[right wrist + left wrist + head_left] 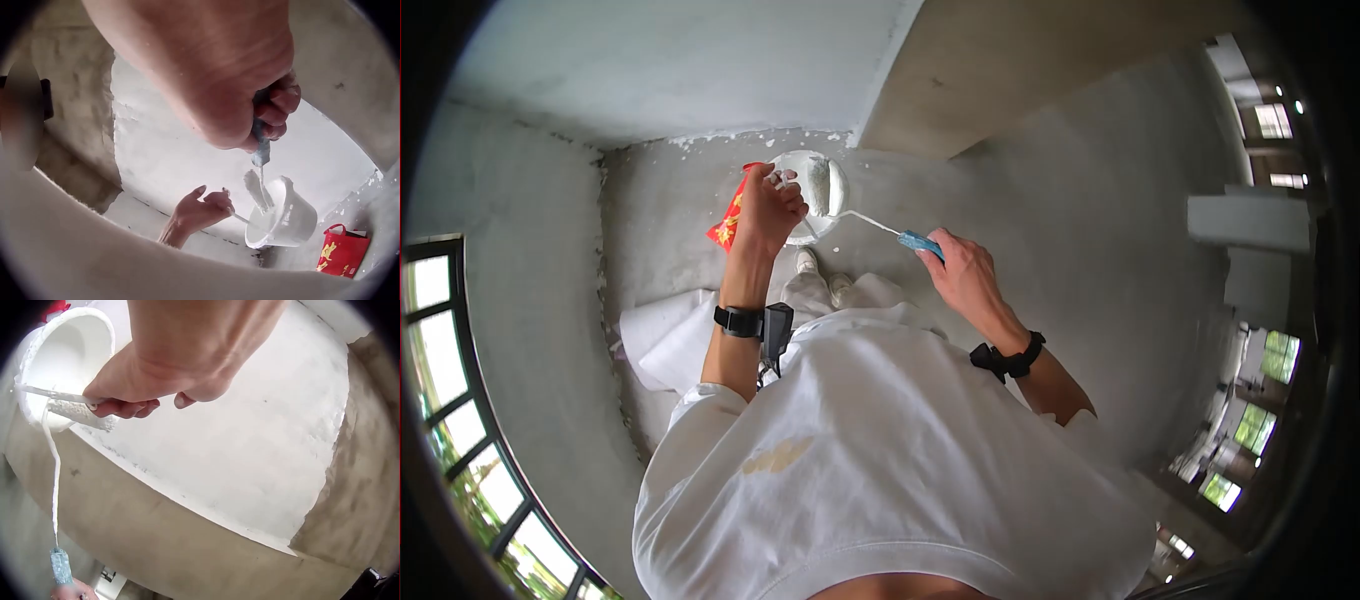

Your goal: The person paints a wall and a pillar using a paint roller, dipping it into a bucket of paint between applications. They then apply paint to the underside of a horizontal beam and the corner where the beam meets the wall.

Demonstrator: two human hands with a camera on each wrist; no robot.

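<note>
A white bucket [299, 220] hangs from my left hand [772, 208], its inside coated with white paint. Curled fingers of that hand grip the bucket's thin white handle [53, 394], which crosses the mouth in the left wrist view. My right hand [967, 275] grips the blue handle [920, 243] of a paint roller. From there a paint-coated metal rod [55, 487] runs to the roller's sleeve [81, 415], thick with white paint. In the head view the sleeve lies across the bucket's mouth, next to the left hand.
A red bag with yellow print [344, 252] stands on the floor beside the bucket. White-coated wall [690, 60] meets a bare brownish surface [1020, 70] ahead. White splashes mark the floor's edge. A pale sheet [665, 340] lies at the left, near windows [460, 400].
</note>
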